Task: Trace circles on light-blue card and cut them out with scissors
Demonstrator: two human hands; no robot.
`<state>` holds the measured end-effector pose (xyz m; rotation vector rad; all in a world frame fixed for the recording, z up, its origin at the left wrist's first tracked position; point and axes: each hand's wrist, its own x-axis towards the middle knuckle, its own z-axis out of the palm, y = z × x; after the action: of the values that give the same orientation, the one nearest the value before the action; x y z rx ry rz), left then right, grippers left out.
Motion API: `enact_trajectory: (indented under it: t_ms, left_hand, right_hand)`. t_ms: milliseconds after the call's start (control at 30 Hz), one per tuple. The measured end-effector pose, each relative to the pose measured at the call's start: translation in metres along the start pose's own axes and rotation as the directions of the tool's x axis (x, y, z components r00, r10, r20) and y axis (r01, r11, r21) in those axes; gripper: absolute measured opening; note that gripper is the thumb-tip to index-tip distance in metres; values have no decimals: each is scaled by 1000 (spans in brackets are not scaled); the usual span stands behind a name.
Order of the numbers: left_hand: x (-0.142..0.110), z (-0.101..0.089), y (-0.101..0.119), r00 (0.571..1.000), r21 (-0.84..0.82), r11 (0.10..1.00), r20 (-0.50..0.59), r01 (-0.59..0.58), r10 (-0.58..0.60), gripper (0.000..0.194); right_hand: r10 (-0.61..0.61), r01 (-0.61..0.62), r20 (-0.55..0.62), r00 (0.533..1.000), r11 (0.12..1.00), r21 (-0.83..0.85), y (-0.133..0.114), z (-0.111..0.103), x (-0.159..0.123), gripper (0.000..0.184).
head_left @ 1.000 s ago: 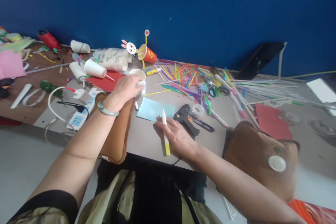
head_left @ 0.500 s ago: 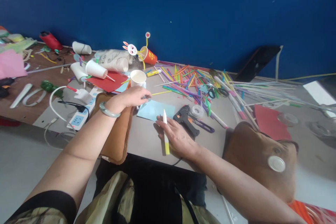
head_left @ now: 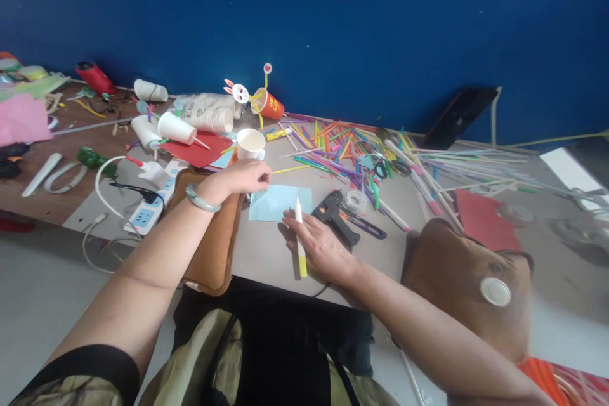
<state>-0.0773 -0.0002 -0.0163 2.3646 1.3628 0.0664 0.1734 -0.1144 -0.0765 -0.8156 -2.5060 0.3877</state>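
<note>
My left hand, with a bracelet at the wrist, has its fingers curled together at the upper left edge of a light blue paper sheet. What lies inside those fingers, if anything, is hidden. A white paper cup stands upright just beyond this hand. My right hand rests low at the sheet's lower right corner, its fingertips touching the paper. Along its thumb side it holds a marker with a yellow end towards me and a white end pointing away. A black glue gun lies just right of that hand.
A brown pouch lies under my left forearm, next to a power strip. Many coloured straws spread at the back. To the right are scissors, a tape roll, a brown bag and red paper.
My left fingers have curled in more tightly. The blue sheet has turned slightly and lies squarer to me. My right hand and the marker stay nearly in place.
</note>
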Motion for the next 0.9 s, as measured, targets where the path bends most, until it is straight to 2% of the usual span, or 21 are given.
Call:
enact_trajectory:
  t_ms: [233,367,533,667,800,900]
  left_hand:
    - [-1,-8,-1,999,-375,926,-10,43,-51,13]
    - [-2,-8,-4,996,-440,897,-54,42,-73,16]
    - [-2,-6,-10,998,-507,862,-64,-13,-23,18]
    - [-2,-4,-15,1000,-516,856,-31,-14,-2,24]
    - [-1,-5,-14,999,-437,899,-48,-35,16,23]
    - [0,-5,-10,999,-359,932,-32,-44,35,22]
  right_hand:
    - [0,0,15,1000,1000,-18,0,0,0,41]
    - [-6,6,18,1000,1000,-28,0,-1,-1,41]
    - [-8,8,3,1000,999,-46,0,1,-1,39]
    - [-13,11,-26,1000,999,-49,0,1,0,37]
    - [-40,32,-104,994,996,-82,-1,-1,3,39]
    - [-43,21,-184,982,992,-122,0,-2,4,47]
